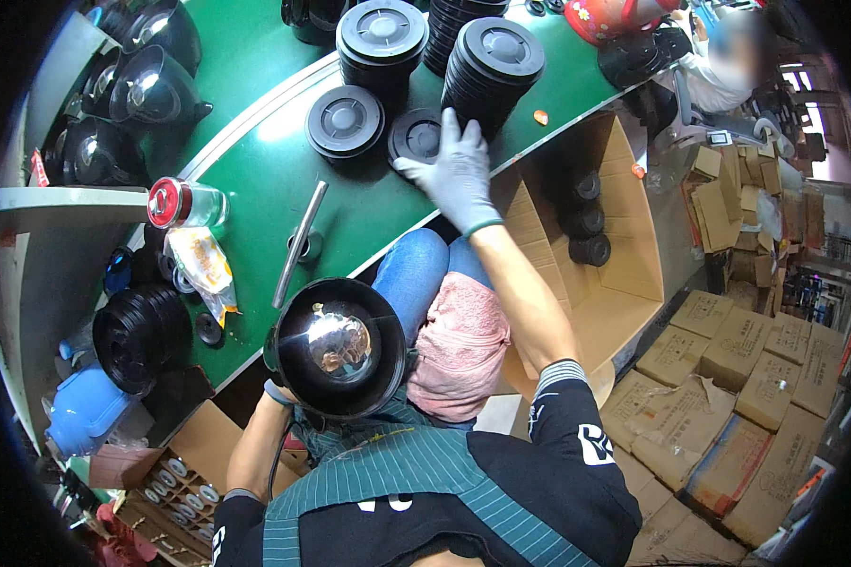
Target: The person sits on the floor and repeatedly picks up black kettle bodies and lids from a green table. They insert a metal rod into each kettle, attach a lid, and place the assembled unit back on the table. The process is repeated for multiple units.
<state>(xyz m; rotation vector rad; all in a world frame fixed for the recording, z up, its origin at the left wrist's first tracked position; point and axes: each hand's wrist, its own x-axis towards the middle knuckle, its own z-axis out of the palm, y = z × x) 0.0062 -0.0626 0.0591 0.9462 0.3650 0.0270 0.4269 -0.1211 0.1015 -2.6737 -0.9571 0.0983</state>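
My right hand (456, 172), in a grey glove, reaches forward over the green table (255, 161) and rests its fingers on a flat black round lid (416, 138). Beside it lies another black lid (345, 120), and taller stacks of lids (492, 66) stand just behind. My left hand (279, 389) is mostly hidden under a black round pot (338, 346) with a shiny metal inside, which it holds over my lap.
More black pots (147, 90) line the table's left side. A metal rod (300, 244), a red-capped jar (184, 203) and a plastic packet (201, 267) lie on the green top. An open cardboard box (596, 255) stands at right, with sealed cartons (728, 378) piled beyond. Another person (728, 66) sits far right.
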